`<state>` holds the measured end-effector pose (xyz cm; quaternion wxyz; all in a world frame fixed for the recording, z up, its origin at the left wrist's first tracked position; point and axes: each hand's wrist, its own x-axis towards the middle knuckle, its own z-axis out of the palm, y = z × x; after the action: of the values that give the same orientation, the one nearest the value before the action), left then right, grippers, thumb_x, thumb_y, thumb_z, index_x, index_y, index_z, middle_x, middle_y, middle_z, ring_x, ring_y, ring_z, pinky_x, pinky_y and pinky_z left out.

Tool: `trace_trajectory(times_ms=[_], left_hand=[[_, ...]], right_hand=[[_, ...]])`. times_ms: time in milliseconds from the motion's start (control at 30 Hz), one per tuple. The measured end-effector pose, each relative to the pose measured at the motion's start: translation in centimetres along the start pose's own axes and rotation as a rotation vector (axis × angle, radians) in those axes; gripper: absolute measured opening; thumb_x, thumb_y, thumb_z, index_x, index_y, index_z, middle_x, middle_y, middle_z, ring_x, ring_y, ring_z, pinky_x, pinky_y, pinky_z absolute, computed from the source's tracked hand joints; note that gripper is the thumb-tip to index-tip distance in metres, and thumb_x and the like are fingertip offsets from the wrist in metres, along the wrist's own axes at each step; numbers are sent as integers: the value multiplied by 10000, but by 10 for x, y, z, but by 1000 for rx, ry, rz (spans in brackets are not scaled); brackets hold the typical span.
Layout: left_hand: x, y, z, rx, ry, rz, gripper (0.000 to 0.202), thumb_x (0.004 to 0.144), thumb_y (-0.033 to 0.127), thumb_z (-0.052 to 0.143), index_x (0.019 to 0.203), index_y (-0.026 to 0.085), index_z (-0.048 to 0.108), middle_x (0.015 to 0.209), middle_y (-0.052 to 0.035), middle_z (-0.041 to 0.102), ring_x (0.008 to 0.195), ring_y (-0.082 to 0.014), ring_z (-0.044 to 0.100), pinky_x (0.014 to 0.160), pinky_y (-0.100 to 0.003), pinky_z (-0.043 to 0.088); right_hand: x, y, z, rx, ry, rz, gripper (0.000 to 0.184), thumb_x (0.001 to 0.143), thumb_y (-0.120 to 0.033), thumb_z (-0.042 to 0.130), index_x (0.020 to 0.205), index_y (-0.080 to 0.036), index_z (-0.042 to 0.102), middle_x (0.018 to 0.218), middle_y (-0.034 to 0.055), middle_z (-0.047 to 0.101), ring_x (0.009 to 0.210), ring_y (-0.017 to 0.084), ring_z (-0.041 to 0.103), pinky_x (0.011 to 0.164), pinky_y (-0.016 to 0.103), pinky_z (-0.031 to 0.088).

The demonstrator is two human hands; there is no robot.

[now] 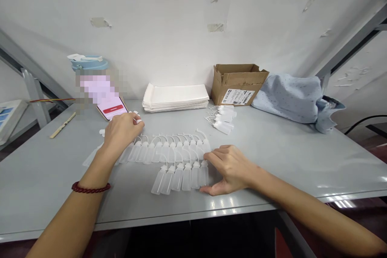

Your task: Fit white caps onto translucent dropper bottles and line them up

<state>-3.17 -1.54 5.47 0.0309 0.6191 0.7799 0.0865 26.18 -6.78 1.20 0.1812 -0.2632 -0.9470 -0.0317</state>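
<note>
Two rows of small clear squeeze bottles with white capped nozzles lie on the grey table (272, 157): a long back row (169, 149) and a shorter front row (181, 176). My right hand (229, 169) rests on its edge against the right end of both rows, fingers together and extended, holding nothing. My left hand (121, 131) hovers over the left end of the back row, fingers curled, a small white piece (138, 121) showing at the fingertips. A dark red bead bracelet (90, 188) is on my left wrist.
A phone with a red button on screen (112, 109) lies behind my left hand. A stack of white bags (177, 96), an open cardboard box (237, 82), a few loose bottles (223, 119) and a light blue cloth (290, 94) sit at the back. A wooden stick (62, 125) lies far left.
</note>
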Motion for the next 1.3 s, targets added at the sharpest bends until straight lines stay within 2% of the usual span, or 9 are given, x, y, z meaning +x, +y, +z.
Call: trace_trajectory(times_ms=[333,433,533,600,733,800,900,1067,1300], left_hand=[[7,-4,12,-90,103,30,429,738,310,454,1077,123,639,936,-111,701,935,-339,610,742,-382,447],[7,-3,14,-215,167,57,398,715,336,487,1018,139,655,870,-101,698,889,-327,626,775,-394,459],[-1,6,10,-379,170,108,394,717,390,525,1022,169,638,850,-58,681,815,-250,634,783,-359,477],[-10,16,6,-537,110,170,404,720,431,560,1027,175,622,871,-43,665,794,-208,631,753,-326,491],[-32,39,1,-861,-240,346,334,722,438,640,920,171,617,889,-51,655,747,-175,621,673,-292,500],[-41,49,1,-918,-426,431,278,732,404,655,890,176,638,882,-46,661,715,-159,606,670,-287,495],[-52,60,5,-963,-588,510,210,778,351,627,915,200,678,886,-30,668,722,-144,583,659,-256,479],[-57,67,10,-1003,-687,508,235,837,350,564,966,210,701,867,-25,676,705,-139,561,631,-239,455],[-55,65,9,-995,-671,551,259,851,305,524,973,205,730,839,-25,682,651,-123,538,613,-231,445]], right_hand=[[0,-4,-2,57,-157,86,567,676,-635,592,867,-101,599,541,14,579,459,152,490,501,277,325],[-2,-5,-2,102,-119,96,578,638,-632,613,875,-106,584,506,-18,534,451,148,486,498,272,346],[-2,-2,-3,161,-2,93,578,650,-620,608,912,-108,549,524,-29,527,444,133,481,484,261,361],[-2,1,-4,204,92,81,550,681,-590,604,956,-123,513,575,-23,550,451,122,488,469,249,369],[-1,5,-6,307,237,56,518,695,-508,649,1029,-164,452,691,-7,588,490,106,503,461,231,411],[-1,5,-7,370,266,59,532,681,-467,684,1049,-169,440,736,3,584,536,109,520,478,227,439],[0,4,-7,486,278,72,551,669,-408,724,1077,-171,440,790,14,578,594,111,539,516,226,476],[2,0,-10,620,233,96,567,700,-312,739,1171,-157,464,890,59,624,706,138,595,590,248,525],[-1,0,-10,602,197,45,585,814,-218,647,1345,-179,405,1024,93,637,757,132,597,654,268,564]])
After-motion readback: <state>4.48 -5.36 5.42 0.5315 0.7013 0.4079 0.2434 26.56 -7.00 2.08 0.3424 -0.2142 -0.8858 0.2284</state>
